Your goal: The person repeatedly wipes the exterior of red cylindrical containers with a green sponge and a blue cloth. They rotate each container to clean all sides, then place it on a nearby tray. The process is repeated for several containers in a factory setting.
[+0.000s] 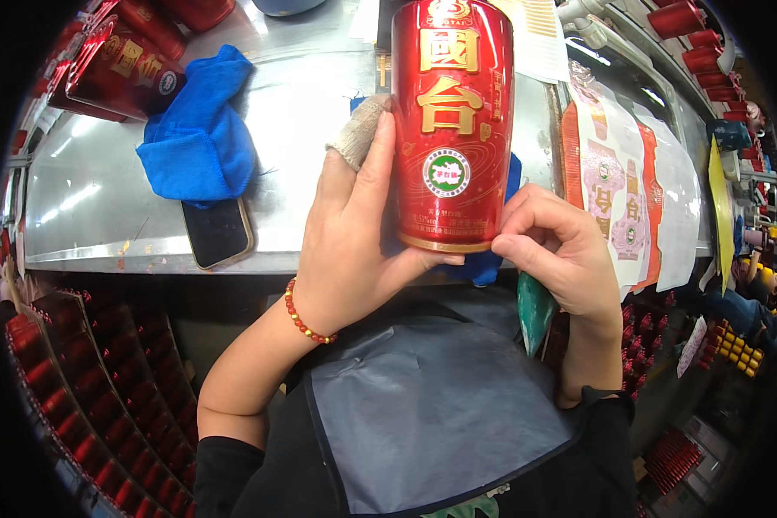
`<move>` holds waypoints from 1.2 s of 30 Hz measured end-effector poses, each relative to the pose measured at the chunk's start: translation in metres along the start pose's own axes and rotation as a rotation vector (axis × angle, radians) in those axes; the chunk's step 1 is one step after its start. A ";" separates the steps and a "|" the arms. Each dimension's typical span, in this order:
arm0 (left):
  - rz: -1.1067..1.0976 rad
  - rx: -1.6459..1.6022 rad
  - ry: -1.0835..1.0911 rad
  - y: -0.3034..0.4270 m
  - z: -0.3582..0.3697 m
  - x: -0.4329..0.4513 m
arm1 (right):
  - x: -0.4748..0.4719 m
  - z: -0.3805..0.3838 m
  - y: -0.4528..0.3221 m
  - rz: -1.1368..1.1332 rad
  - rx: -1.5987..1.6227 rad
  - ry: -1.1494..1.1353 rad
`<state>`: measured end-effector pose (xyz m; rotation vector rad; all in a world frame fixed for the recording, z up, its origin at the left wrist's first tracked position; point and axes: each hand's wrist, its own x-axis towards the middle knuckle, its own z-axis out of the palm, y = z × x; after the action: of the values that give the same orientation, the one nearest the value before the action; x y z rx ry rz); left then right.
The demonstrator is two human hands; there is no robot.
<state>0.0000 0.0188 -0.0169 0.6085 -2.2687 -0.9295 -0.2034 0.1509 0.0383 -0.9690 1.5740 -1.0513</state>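
Observation:
A red glossy liquor bottle (453, 142) with gold raised characters and a round green-and-white label is in front of me. My left hand (349, 226) grips its left side, with the thumb beneath the gold-rimmed base. Knitted fabric covers (360, 129) wrap some of that hand's fingers. At the lower right edge of the bottle, my right hand (557, 249) touches the glass with bent thumb and fingers. A green pointed tool (535, 311), perhaps a scraper, is tucked in its palm and sticks out below. Part of a blue cloth (482, 269) shows behind the bottle.
On the metal table (285, 213) lie a blue cloth (201, 129) and a phone (217, 233) partly under it. More red bottles (129, 71) lie at the upper left. Printed decal sheets (621, 194) are at the right. Racks of red bottles (103, 401) stand at lower left.

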 end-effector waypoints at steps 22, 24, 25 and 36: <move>-0.007 0.068 -0.068 -0.008 -0.006 -0.005 | 0.000 -0.003 0.004 0.005 -0.020 0.003; 0.016 0.105 -0.009 0.000 -0.010 -0.008 | 0.002 -0.001 0.010 -0.025 0.021 0.025; 0.087 0.122 0.035 0.002 -0.010 -0.014 | 0.002 -0.001 0.013 -0.039 0.044 0.037; 0.667 0.335 0.150 0.008 0.010 -0.021 | 0.004 -0.001 0.018 -0.041 0.076 0.015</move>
<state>0.0070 0.0418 -0.0240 0.0242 -2.2671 -0.1758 -0.2073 0.1527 0.0202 -0.9465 1.5212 -1.1410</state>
